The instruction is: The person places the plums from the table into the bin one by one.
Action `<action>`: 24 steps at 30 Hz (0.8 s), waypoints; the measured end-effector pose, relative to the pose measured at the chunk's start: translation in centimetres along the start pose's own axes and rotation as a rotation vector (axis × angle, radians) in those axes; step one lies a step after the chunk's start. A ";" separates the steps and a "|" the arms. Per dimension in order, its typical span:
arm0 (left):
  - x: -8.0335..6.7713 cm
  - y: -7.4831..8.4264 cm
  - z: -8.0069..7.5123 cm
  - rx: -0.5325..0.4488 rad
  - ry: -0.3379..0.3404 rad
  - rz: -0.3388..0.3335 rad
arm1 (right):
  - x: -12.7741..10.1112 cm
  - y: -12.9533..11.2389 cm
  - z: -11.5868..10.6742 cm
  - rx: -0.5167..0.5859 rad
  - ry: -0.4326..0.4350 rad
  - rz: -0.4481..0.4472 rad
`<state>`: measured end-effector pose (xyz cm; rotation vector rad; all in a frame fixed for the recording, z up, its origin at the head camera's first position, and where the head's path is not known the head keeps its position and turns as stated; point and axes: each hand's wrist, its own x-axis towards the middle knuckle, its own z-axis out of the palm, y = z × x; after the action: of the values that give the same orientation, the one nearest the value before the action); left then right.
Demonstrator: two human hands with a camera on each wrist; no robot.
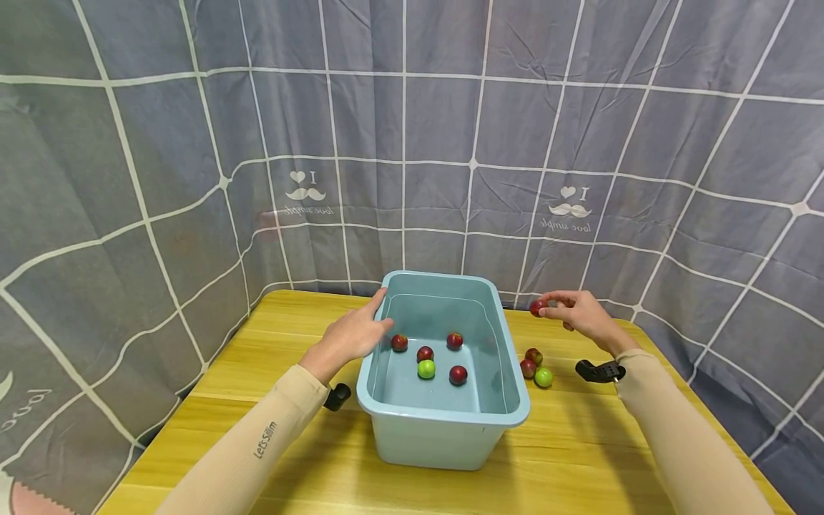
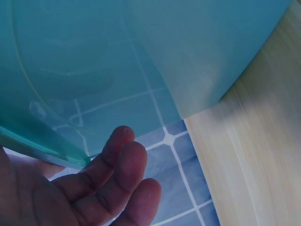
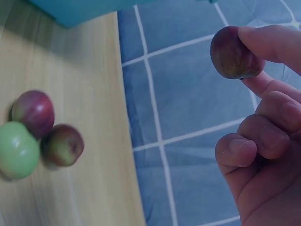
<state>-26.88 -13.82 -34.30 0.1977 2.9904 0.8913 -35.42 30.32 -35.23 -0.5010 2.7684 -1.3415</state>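
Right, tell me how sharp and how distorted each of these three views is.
Head view: sharp, evenly lit, but wide-angle, so the curtain grid bows. Left wrist view: the tub fills it, soft, with blurred fingers. Right wrist view: the held fruit is fairly clear; the three on the table are blurred.

Backdrop: a grey curtain [image 1: 412, 143] with a white grid hangs around me on three sides, creased.
Print: moustache-and-heart motifs [image 1: 305, 187] with mirrored script sit on two panels.
Furniture: a light wooden table [image 1: 309, 458] with rounded far corners stands before me.
Light: even and soft, with faint shadows on the tabletop.
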 end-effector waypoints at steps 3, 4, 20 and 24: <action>0.0 0.0 0.0 -0.001 0.000 0.000 | 0.1 -1.0 0.0 -0.003 -0.016 -0.005; 0.0 0.0 0.0 -0.002 0.000 -0.001 | 0.2 -1.4 0.0 -0.007 -0.022 -0.010; 0.0 -0.1 0.0 -0.005 -0.001 0.001 | 0.9 -6.0 0.7 -0.110 -0.074 -0.127; 0.0 -0.2 0.0 -0.009 -0.002 0.002 | 1.1 -7.3 0.9 -0.134 -0.101 -0.147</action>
<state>-26.91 -13.98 -34.37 0.2019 2.9846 0.9034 -34.31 25.10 -30.12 -0.7694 2.7987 -1.1236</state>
